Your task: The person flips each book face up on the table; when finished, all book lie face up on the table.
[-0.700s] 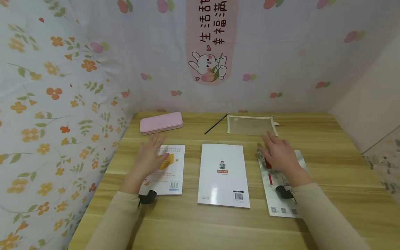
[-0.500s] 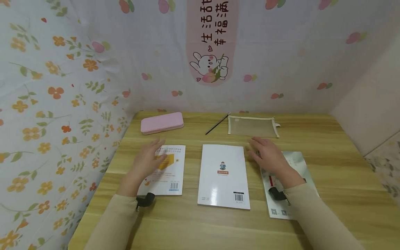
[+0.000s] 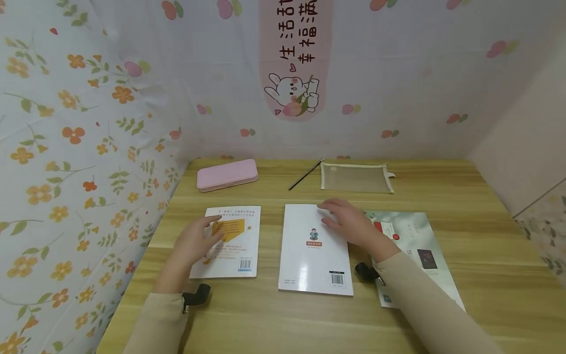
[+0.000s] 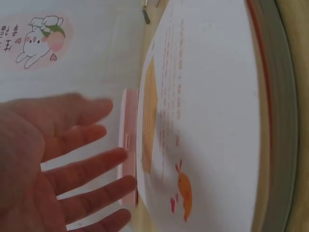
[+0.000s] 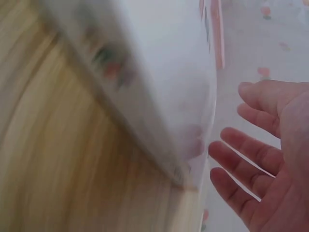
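Observation:
Three books lie in a row on the table. My left hand [image 3: 192, 243], its fingers spread and holding nothing, hovers over the left edge of the white book with an orange patch [image 3: 247, 246]. In the left wrist view, that hand's fingers [image 4: 91, 164] extend beside the same book [image 4: 217, 106]. The right hand [image 3: 351, 223] overlaps the upper right corner of the middle white book [image 3: 300, 265]; its relaxed fingers grip nothing. From the right wrist, the middle book [image 5: 169, 58] looks blurred next to the fingers [image 5: 241, 164]. The pale green book [image 3: 413, 231] is partly covered by the right forearm.
Behind the books are a pink pencil case [image 3: 227, 175], a thin dark pencil-like stick [image 3: 306, 174] and a mesh zip pouch [image 3: 355, 179]. A printed cloth [image 3: 376, 73] hangs along the table's back edge, and a flowered one [image 3: 88, 196] on the left.
My right hand has moved left, from over the pale green book to the middle book's corner, uncovering more of the green cover. The left hand has drawn slightly down and left.

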### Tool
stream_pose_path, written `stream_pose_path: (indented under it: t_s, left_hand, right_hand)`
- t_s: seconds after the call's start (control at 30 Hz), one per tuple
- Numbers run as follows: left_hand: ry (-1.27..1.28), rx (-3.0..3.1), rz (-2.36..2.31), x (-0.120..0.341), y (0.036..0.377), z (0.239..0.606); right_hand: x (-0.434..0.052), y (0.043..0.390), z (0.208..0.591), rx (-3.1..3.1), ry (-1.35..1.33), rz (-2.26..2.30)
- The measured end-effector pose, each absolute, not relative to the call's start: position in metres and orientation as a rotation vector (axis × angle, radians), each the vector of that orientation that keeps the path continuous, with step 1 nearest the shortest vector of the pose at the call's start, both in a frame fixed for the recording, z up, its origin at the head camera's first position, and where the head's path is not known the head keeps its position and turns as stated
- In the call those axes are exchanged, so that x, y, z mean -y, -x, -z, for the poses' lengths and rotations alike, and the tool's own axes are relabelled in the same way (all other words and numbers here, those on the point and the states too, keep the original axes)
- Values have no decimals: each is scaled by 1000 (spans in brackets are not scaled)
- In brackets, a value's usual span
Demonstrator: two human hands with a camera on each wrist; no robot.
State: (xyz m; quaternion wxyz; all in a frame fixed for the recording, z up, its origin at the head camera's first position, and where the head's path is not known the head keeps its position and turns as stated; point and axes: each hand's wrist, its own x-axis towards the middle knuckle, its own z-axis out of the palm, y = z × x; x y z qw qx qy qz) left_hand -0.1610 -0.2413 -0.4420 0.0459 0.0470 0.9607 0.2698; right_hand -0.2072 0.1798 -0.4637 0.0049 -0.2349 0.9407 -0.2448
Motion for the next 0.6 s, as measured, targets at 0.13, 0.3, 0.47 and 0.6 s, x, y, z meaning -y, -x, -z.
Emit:
stream_pose_path:
  t_s: [0.13,0.3,0.47,0.6]
  left_hand:
    - [-181,-2948,-771,247,158,443]
    - [-188,-2948,-752,253,156,445]
    - [-192,-2979,-744,262,153,446]
    - [-195,-2974,-754,267,149,446]
  right_hand:
    - [-165,211,463,-2873,755,827]
    - [-149,216,459,-2831,795,862]
    - [-130,225,457,-2798,851,933]
    - [-113,230,457,-2775,860,956]
